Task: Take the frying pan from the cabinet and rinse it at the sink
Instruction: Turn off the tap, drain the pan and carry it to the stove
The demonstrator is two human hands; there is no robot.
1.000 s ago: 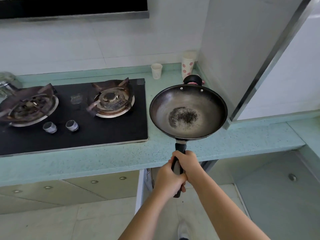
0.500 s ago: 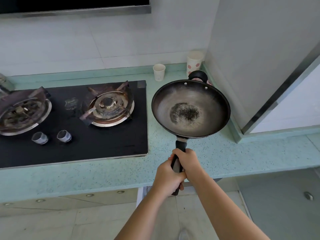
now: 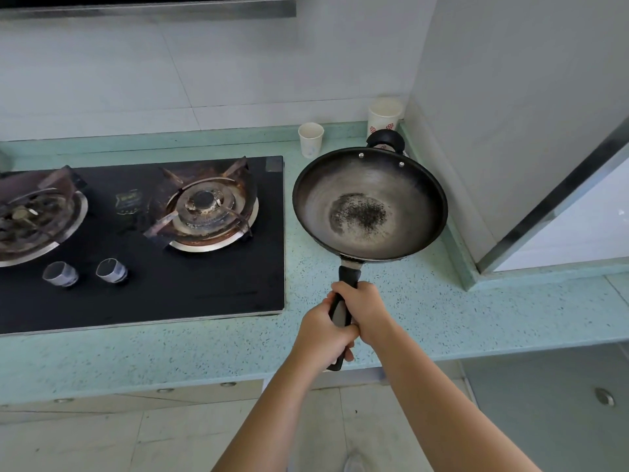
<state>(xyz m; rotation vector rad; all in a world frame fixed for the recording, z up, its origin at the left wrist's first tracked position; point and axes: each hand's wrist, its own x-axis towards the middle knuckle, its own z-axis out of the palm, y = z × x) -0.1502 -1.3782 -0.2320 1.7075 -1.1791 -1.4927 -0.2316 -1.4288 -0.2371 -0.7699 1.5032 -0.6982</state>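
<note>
Head view: the round dark steel frying pan with a scorched patch at its centre is held level above the speckled pale green stone counter, just to the right of the black glass two-burner gas hob; whether the base touches the counter cannot be told. The long black handle points back toward the person; the left hand grips its lower part and the right hand grips just above it, the fingers of both wrapped tight round the handle and pressed against each other.

Step in hand, as judged: carrying the pan to the sink; no sink or tap is in view, so its direction cannot be told.

Recommended handling:
- Keep both hands clamped on the handle; the bowl is wide and will lever downward at the far rim.
- Hold the rim level so loose residue stays inside.
- Clear the two white paper cups behind the pan, by the grey wall panel right of the hob; the small black loop handle on the far rim lies close to one of them.
- Lift before swinging; avoid the hob's burner grates.
</note>
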